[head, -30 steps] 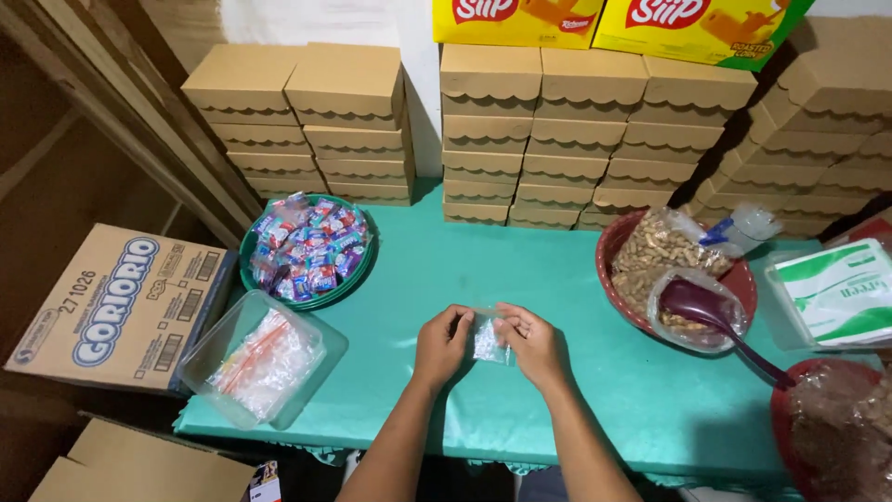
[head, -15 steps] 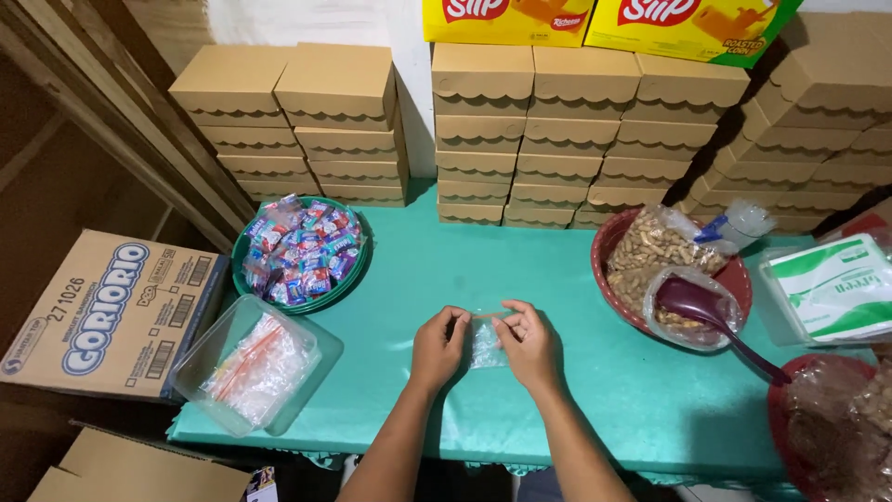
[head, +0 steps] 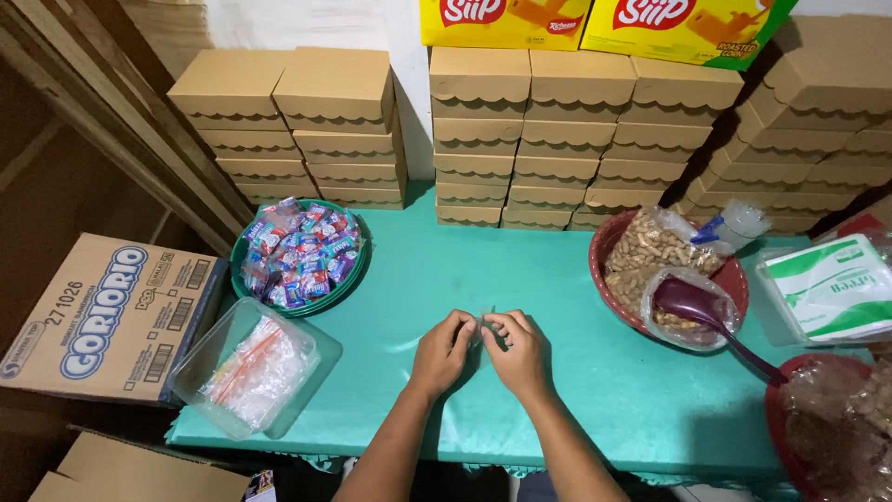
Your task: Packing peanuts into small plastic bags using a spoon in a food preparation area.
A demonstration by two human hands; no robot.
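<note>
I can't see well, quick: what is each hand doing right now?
Left hand: fingers pinched shut on a small clear bag.
Right hand: fingers pinched shut on the same clear bag, over the green table.

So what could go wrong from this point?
1. Both hands, left hand and right hand, pinch a small clear bag at the fingertips; thin plastic like that could slip or tear.
2. The purple scoop rests in the peanut bowl with its handle sticking out toward the table edge; the right arm might knock it.
3. The clear container sits at the table's front left corner and may get nudged off.
</note>
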